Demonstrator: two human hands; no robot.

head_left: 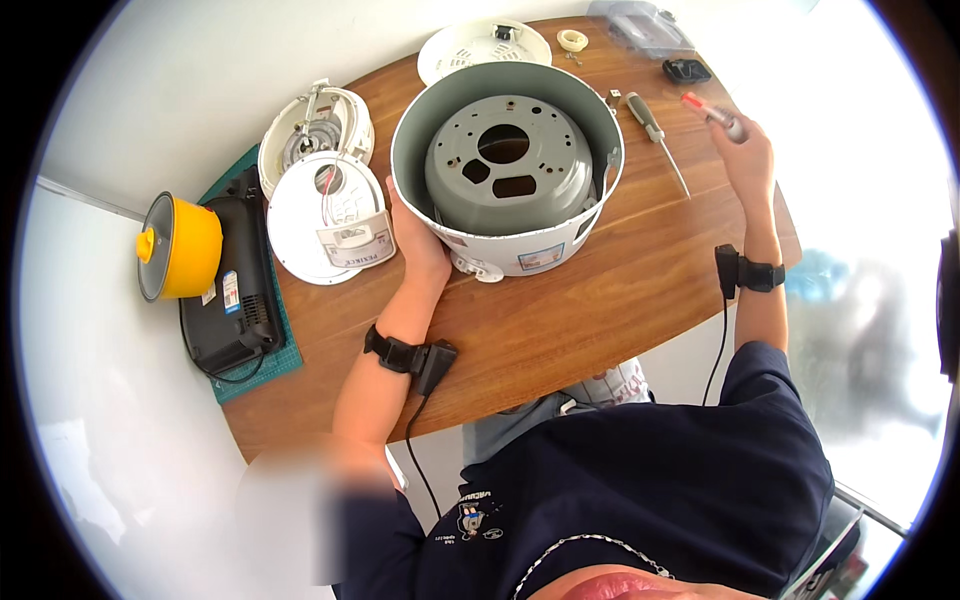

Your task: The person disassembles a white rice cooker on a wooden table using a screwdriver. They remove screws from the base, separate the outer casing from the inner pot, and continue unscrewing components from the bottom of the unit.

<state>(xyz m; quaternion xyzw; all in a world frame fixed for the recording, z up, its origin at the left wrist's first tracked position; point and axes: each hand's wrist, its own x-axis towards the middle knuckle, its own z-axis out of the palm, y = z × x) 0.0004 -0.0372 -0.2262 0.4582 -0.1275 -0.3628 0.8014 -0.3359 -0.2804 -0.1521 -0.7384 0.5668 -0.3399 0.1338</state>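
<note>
A rice cooker body (470, 238) with a white outer wall and grey inside stands on the wooden table in front of me. Inside it sits a grey metal inner shell (460, 190) with a round hole and several smaller openings. My left hand (418, 240) grips the body's left side, with some fingers hidden behind the wall. Over the table's right side, my right hand (747, 158) is closed around a slim red-ended object (697, 103) with a pale body; its exact kind is unclear. Left of the hand lies a grey-handled screwdriver (650, 125) with a long shaft.
A white hinged lid assembly (350, 105) and a round white cover (290, 235) lie left. Beyond the body are a white vented disc (440, 55), a tape roll (572, 40), and a black object (686, 70). A yellow pot (195, 245) rests on a black appliance (215, 330).
</note>
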